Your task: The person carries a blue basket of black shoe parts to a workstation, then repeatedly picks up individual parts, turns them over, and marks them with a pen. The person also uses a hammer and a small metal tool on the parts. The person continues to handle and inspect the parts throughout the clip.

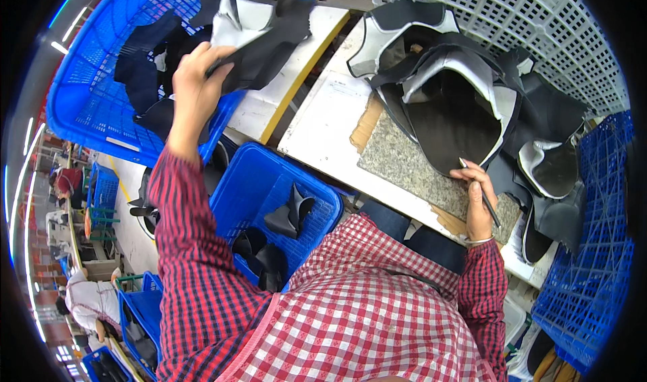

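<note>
The left hand [199, 75] is up by the big blue box [79, 102], and its thumb and fingers are close together, pinching the edge of a floppy black and white piece [266, 55]; that piece hangs partly over the box and partly over the white table [327, 116], and I cannot tell if its low edge touches either one; more dark pieces [138, 65] lie inside the box under the hand; the right hand [480, 200] is at the near side of the table, with its fingers bent narrow around a thin dark pen [494, 212], and the pen's pale tip points up and away from the person; that hand is right by the low edge of a big black and white pile [451, 116], which lies partly on a speckled stone slab [404, 163]; I cannot tell if the fingertips touch the pile; the step in hand looks like moving one loose piece with the left hand while the right hand keeps the pen ready; the next move seems to call for a firm pinch on the left, so the soft piece does not slip or fold, and for the pen tip to stay off the pile till it is needed.
</note>
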Demonstrator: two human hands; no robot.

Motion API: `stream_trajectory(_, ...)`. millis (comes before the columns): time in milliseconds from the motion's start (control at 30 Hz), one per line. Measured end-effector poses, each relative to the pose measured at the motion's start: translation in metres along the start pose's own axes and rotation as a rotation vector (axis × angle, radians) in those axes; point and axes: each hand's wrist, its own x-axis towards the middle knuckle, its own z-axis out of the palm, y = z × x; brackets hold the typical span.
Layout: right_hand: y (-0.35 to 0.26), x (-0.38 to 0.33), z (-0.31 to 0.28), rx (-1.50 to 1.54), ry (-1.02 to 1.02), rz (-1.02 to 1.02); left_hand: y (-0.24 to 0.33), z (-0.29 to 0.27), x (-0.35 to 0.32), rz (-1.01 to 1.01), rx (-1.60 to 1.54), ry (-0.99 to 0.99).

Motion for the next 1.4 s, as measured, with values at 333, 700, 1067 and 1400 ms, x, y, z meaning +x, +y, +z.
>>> stream_trajectory(333, -0.031, 0.012, 0.024, 0.179, 0.054, -0.057, 0.052, 0.01, -0.02, 0.754, 0.19, -0.354)
stream_trajectory(700, -0.012, 0.024, 0.058, 0.244, -0.005, 0.049, 0.158, 0.118, -0.109, 0.273, -0.116, -0.879)
stream_trajectory(1067, -0.01, 0.017, 0.043, 0.341, 0.051, -0.01, 0.132, 0.187, -0.059, -0.47, -0.465, -0.511)
stream_trajectory(1400, -0.008, 0.025, 0.052, 0.177, -0.046, 0.079, 0.176, 0.211, -0.06, -0.35, -0.526, -0.587)
